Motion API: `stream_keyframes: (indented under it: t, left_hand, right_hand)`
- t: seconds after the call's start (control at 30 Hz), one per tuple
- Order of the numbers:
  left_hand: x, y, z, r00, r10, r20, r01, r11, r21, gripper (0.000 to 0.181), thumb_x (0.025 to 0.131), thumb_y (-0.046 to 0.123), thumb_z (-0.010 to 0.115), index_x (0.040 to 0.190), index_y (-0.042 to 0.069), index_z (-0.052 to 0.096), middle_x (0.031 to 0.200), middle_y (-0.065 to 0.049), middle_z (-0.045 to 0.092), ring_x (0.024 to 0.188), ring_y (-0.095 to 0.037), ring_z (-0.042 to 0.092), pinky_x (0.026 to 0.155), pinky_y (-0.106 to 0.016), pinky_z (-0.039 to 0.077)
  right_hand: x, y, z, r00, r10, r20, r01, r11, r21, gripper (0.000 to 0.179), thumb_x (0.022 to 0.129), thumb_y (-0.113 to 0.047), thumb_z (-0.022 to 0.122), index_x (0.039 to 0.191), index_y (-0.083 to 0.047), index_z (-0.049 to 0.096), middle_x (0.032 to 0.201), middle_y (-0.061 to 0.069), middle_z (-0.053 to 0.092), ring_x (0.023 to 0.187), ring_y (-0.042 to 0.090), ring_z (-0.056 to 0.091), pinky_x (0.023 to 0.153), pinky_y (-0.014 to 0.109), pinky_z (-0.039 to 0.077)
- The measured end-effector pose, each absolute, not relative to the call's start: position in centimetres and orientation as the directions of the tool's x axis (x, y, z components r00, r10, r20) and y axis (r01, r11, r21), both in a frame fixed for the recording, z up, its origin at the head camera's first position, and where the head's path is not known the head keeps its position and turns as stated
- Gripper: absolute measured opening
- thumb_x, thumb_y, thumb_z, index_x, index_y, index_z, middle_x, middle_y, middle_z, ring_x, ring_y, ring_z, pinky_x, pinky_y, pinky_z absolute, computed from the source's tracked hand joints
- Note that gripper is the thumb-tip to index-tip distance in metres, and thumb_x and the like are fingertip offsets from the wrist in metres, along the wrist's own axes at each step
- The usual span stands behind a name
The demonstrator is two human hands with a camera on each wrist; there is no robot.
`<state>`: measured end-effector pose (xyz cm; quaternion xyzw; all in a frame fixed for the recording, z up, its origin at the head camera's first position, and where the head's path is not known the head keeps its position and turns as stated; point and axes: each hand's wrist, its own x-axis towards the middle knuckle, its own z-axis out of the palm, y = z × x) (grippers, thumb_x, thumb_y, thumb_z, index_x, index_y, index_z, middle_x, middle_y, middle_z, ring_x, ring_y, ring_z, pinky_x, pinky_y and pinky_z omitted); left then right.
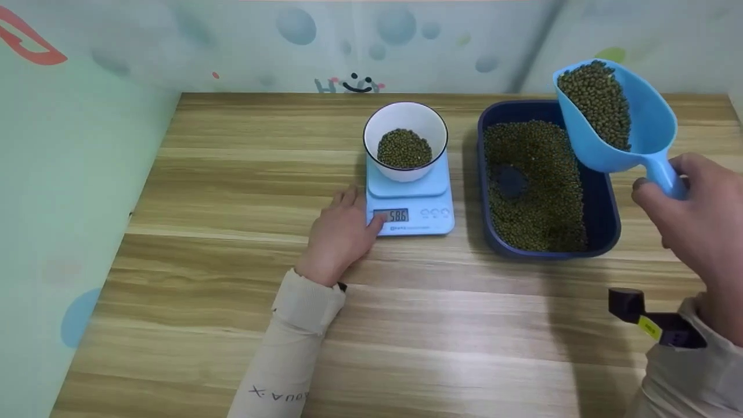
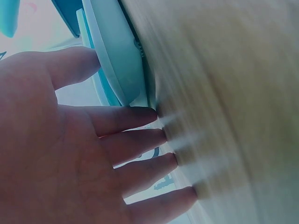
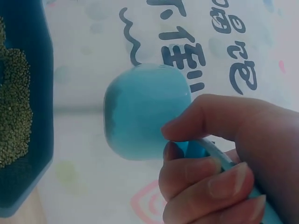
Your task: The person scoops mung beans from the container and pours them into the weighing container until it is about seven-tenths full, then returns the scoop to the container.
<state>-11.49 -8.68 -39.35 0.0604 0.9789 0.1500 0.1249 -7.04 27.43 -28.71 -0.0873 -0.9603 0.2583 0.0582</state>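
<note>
In the head view my right hand (image 1: pixel 708 215) grips the handle of a blue scoop (image 1: pixel 656 110) heaped with small green beans, held up over the right back part of a dark blue bin (image 1: pixel 606 232). The right wrist view shows my fingers curled round that handle. My left hand (image 1: pixel 342 235) rests at the left side of a light blue kitchen scale (image 1: pixel 412 188), thumb on its front edge by the display. In the left wrist view its fingers (image 2: pixel 145 170) are straight, tips on the table. A white bowl (image 1: pixel 406 119) with some beans stands on the scale.
Beans (image 1: pixel 540 191) cover much of the bin's floor, with a bare patch at its left. The wooden table (image 1: pixel 226 255) ends at a printed backdrop (image 1: pixel 232 46) behind the scale and bin. A dark strap mount (image 1: pixel 667 325) sits on my right wrist.
</note>
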Motion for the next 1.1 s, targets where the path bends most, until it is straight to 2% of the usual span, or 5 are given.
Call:
stream_keyframes:
  t: [0.4, 0.63, 0.73, 0.9, 1.1]
  left_hand:
    - [-11.5, -8.6, -39.3, -0.959, 0.154, -0.236, 0.077, 0.948, 0.309, 0.067, 0.092, 0.049, 0.035, 0.139, 0.003, 0.027, 0.144, -0.017, 0.022, 0.131, -0.032, 0.018, 0.103, -0.046, 0.022]
    - [-11.6, -8.7, -39.5, -0.963, 0.147, -0.226, 0.072, 0.947, 0.312, 0.067, 0.091, 0.049, 0.036, 0.139, 0.002, 0.029, 0.144, -0.017, 0.023, 0.131, -0.031, 0.019, 0.103, -0.045, 0.022]
    - [-11.6, -8.7, -39.5, -0.964, 0.146, -0.222, 0.070, 0.945, 0.319, 0.066, 0.091, 0.049, 0.036, 0.138, 0.002, 0.031, 0.143, -0.017, 0.024, 0.131, -0.031, 0.019, 0.103, -0.046, 0.022]
    - [-11.5, -8.7, -39.5, -0.962, 0.149, -0.231, 0.069, 0.944, 0.322, 0.066, 0.091, 0.049, 0.036, 0.138, 0.003, 0.031, 0.144, -0.018, 0.022, 0.132, -0.032, 0.018, 0.102, -0.048, 0.022]
    - [-11.5, -8.6, -39.4, -0.962, 0.148, -0.230, 0.068, 0.944, 0.324, 0.066, 0.091, 0.049, 0.036, 0.139, 0.004, 0.030, 0.144, -0.017, 0.022, 0.132, -0.032, 0.018, 0.102, -0.048, 0.022]
  right_hand:
    - [-7.5, 27.4, -29.0, -0.966, 0.232, 0.115, 0.136, 0.831, -0.539, 0.041, 0.087, -0.029, 0.047, 0.109, 0.005, 0.048, 0.069, 0.019, 0.053, 0.035, 0.015, 0.045, 0.034, 0.023, 0.036]
    - [-7.8, 27.3, -28.9, -0.951, 0.251, 0.180, 0.097, 0.796, -0.597, 0.037, 0.087, -0.025, 0.050, 0.109, 0.004, 0.049, 0.060, 0.002, 0.050, 0.035, 0.009, 0.045, 0.035, 0.019, 0.036]
    - [-7.8, 27.0, -28.9, -0.956, 0.243, 0.167, 0.089, 0.777, -0.623, 0.037, 0.088, -0.027, 0.051, 0.110, 0.003, 0.050, 0.061, -0.001, 0.051, 0.036, 0.010, 0.045, 0.035, 0.019, 0.037]
    - [-7.8, 26.4, -28.7, -0.972, 0.209, 0.112, 0.088, 0.758, -0.646, 0.038, 0.088, -0.028, 0.053, 0.113, 0.000, 0.054, 0.064, 0.002, 0.053, 0.037, 0.014, 0.045, 0.035, 0.022, 0.038]
    - [-7.7, 25.8, -28.6, -0.978, 0.203, 0.039, 0.119, 0.706, -0.698, 0.028, 0.087, -0.017, 0.050, 0.113, -0.006, 0.052, 0.073, 0.009, 0.053, 0.044, 0.017, 0.048, 0.039, 0.023, 0.041]
